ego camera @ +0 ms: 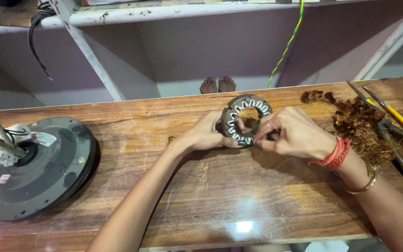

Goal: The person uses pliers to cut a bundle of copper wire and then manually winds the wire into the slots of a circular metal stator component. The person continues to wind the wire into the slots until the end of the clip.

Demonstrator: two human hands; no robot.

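Note:
My left hand [207, 135] grips a grey metal stator ring [244, 103] with white slot liners, holding it tilted upright above the wooden table [220, 200]. My right hand [291, 134] pinches at the ring's lower right rim with thumb and fingertips. Whether something thin sits between those fingers is hidden. Red thread bands and a gold bangle circle my right wrist.
A round dark grey fan motor housing [33, 170] with a white wired part lies at the left. A heap of tangled copper wire [360, 123] and several hand tools [392, 121] lie at the right. A green-yellow wire [288, 42] hangs behind. Someone's bare feet [217, 85] show beyond the table.

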